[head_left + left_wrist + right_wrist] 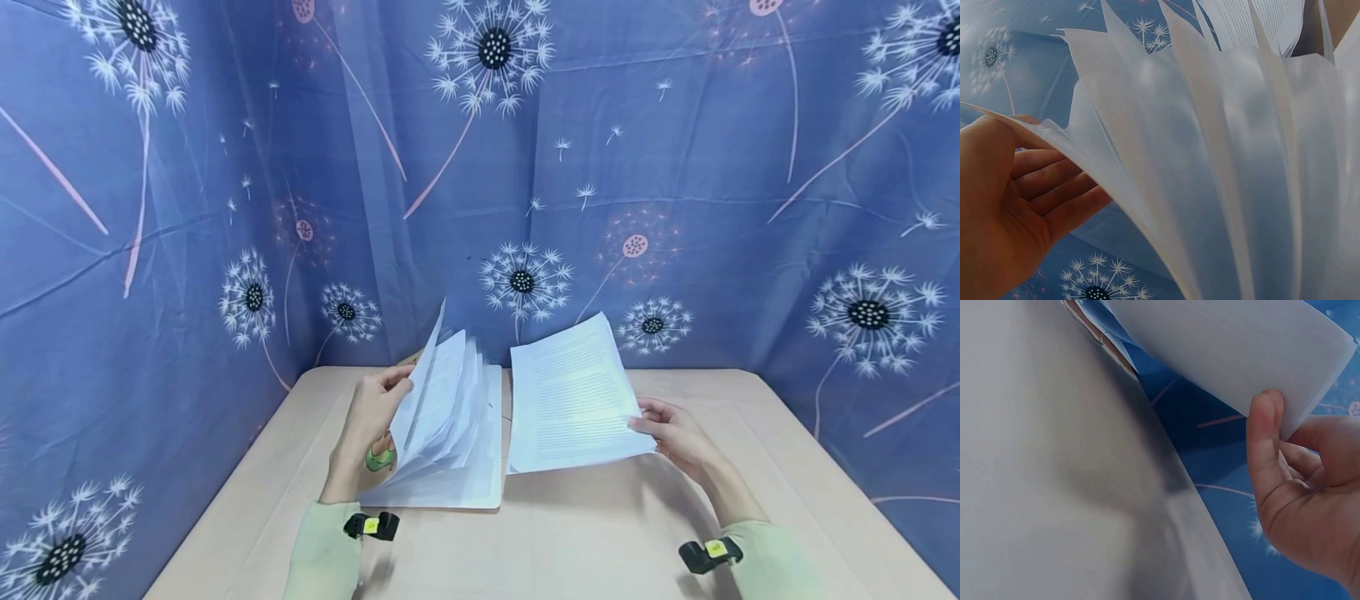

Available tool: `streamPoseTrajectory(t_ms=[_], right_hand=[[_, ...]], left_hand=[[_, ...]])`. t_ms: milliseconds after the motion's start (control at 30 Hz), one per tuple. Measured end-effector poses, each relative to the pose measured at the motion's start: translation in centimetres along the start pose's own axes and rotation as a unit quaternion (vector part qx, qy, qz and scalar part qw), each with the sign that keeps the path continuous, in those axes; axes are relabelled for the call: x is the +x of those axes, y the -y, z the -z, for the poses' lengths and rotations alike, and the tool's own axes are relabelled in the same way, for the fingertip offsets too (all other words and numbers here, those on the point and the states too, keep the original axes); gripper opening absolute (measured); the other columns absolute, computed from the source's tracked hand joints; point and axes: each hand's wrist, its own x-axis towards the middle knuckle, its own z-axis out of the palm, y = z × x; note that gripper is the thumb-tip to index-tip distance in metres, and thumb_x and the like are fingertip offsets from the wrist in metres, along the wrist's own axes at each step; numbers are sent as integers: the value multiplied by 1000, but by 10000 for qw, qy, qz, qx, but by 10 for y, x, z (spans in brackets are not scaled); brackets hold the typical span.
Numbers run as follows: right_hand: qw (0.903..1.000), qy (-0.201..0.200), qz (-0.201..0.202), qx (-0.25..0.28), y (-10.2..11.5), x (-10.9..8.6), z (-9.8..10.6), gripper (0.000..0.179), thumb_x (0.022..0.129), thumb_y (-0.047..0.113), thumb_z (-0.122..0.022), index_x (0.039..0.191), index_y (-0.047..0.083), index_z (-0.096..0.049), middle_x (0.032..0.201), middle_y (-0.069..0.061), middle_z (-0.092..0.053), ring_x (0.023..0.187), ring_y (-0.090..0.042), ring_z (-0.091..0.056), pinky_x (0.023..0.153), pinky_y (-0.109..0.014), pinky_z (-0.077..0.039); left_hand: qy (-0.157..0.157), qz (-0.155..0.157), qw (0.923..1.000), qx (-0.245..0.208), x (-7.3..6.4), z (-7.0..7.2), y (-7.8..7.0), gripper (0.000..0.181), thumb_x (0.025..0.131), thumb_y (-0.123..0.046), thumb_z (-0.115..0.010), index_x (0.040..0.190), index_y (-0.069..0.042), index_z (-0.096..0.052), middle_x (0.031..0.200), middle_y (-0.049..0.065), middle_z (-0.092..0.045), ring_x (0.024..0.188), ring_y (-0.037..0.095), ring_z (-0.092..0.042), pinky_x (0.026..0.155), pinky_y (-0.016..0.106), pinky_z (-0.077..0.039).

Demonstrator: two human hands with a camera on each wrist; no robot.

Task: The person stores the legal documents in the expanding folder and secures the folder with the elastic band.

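A display book (489, 475) with clear pockets lies opened on the left of the table, and its pockets (1241, 144) fan upright in the left wrist view. My left hand (372, 412) pinches the raised leaves at their outer edge, thumb on one side and fingers behind. A bit of the cover with a green picture (381, 458) shows below that hand. To the right, my right hand (678, 433) grips the lower right corner of some printed paper (570, 396), tilted up above the table. In the right wrist view, the thumb and fingers pinch the paper's corner (1297, 369).
The pale table (585, 542) carries the book and shadows of both hands. A blue dandelion-print curtain (465, 167) rises at the table's back and sides, close behind the paper. A black strap device sits on each wrist.
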Motion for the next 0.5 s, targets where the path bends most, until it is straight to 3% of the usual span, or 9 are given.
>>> streamPoseTrajectory(t_ms=[200, 500], right_hand=[[10000, 16, -72, 26, -1, 7, -12, 58, 98, 2, -56, 142, -21, -27, 93, 1, -65, 79, -7, -68, 70, -24, -57], [9998, -77, -141, 116, -4, 16, -25, 56, 96, 0, -57, 140, -21, -31, 92, 1, -67, 79, -7, -68, 72, -24, -58]], left_hand=[[-17, -13, 10000, -25, -1, 0, 1, 31, 97, -20, -57, 124, -13, -71, 117, 9, -73, 76, 20, -56, 78, 35, -46], [-64, -30, 10000, 19, 0, 1, -1, 32, 97, -20, -57, 124, -12, -71, 118, 8, -73, 86, 20, -61, 80, 34, -48]])
